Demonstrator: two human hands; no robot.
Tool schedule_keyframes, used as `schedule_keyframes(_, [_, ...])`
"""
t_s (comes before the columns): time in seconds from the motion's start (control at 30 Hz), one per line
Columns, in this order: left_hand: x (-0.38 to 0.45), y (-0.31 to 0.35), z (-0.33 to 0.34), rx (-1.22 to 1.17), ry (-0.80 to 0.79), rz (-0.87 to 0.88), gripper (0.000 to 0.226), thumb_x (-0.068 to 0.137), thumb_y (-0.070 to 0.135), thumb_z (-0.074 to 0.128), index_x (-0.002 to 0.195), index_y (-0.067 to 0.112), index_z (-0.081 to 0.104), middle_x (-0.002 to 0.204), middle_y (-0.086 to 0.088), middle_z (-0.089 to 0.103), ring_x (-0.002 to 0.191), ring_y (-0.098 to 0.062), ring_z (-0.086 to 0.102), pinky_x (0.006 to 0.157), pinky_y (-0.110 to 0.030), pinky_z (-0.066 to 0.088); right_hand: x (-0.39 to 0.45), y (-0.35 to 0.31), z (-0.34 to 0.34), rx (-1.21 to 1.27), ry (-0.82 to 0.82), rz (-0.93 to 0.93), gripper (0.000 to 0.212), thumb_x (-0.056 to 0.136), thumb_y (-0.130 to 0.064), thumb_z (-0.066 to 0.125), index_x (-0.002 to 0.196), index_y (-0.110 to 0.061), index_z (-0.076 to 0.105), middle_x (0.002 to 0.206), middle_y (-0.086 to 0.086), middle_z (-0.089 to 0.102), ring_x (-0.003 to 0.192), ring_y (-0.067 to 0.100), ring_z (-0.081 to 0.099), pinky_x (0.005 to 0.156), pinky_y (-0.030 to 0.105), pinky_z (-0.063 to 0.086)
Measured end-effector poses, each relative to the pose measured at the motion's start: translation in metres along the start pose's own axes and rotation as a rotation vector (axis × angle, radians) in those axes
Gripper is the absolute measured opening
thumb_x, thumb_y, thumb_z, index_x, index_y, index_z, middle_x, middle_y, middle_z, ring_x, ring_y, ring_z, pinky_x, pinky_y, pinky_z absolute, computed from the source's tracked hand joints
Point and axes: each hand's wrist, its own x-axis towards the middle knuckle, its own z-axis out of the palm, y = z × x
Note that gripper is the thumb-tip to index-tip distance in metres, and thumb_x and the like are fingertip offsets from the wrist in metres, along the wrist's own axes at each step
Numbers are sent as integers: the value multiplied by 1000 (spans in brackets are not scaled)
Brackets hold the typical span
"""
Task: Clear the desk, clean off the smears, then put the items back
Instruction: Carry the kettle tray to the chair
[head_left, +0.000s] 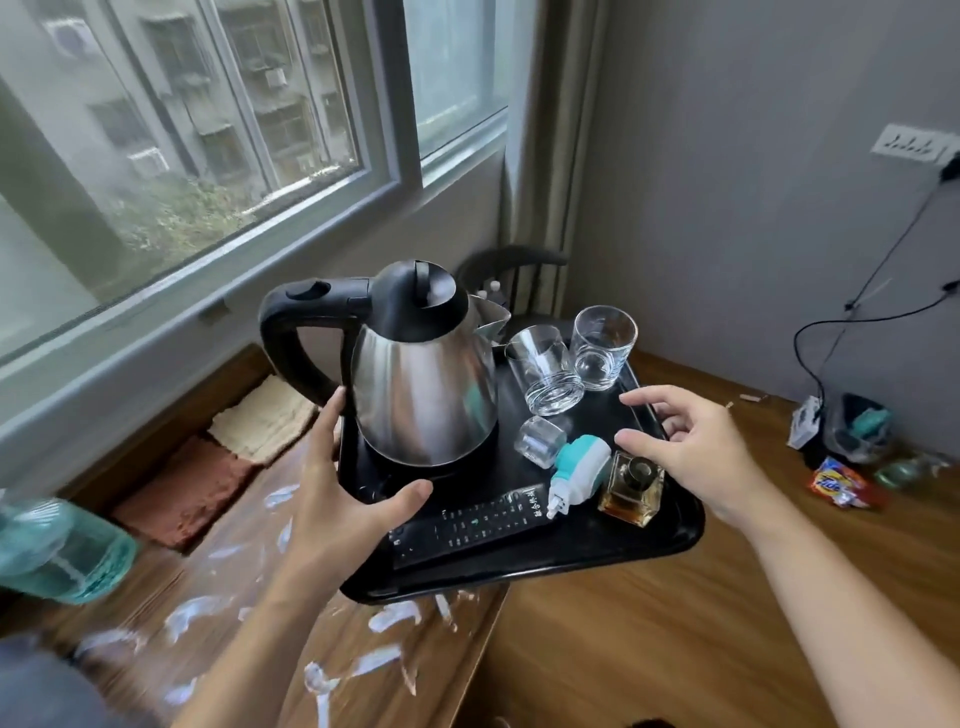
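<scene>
One black tray (597, 551) I see jutting off the smeared desk (218, 597) edge: one steel kettle (423, 384), two glasses (545, 371), one remote (467, 522), one perfume bottle (631, 488). My left hand (337, 499) clamps its left rim, thumb on top; my right hand (691, 447) hovers spread at its right rim.

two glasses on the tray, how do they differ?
The nearer glass leans toward the kettle; the far glass stands closer to upright. The nearer glass sits beside the kettle's spout; the far glass is by the black tray's back edge. Both are clear, empty tumblers with thick bases.
</scene>
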Motion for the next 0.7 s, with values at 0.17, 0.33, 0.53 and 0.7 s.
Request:
schedule_keyframes(0.17, [63,6,52,7,7,-18,116,68,18,98,155,54,30,143,17,51,132,-1,54,112,-34,47,75,18,-25,7,-7,-28,38,74,-14,90,104,-34,76,92,-1,64,71,12,47,72,33,49])
schedule_keyframes(0.33, [113,7,116,42,74,-35,118,68,19,99,155,56,29,147,3,49,139,-13,49,114,-32,41,161,53,-56,-26,-41,-54,38,74,-20,91,103,-37,76,99,-3,61,76,15,45,76,32,49])
schedule_keyframes(0.53, [165,16,206,5,176,-79,118,66,21,101,154,57,30,146,4,53,137,0,49,116,-32,41,270,85,-105,-49,-154,-108,39,73,-19,92,101,-42,76,88,6,57,68,20,41,68,35,48])
schedule_keyframes(0.7, [202,18,276,-12,268,-135,115,69,19,98,154,56,29,139,8,57,123,16,52,99,-7,39,348,105,-140,-39,-229,-109,37,73,-18,91,99,-39,76,93,-3,60,72,17,42,73,29,48])
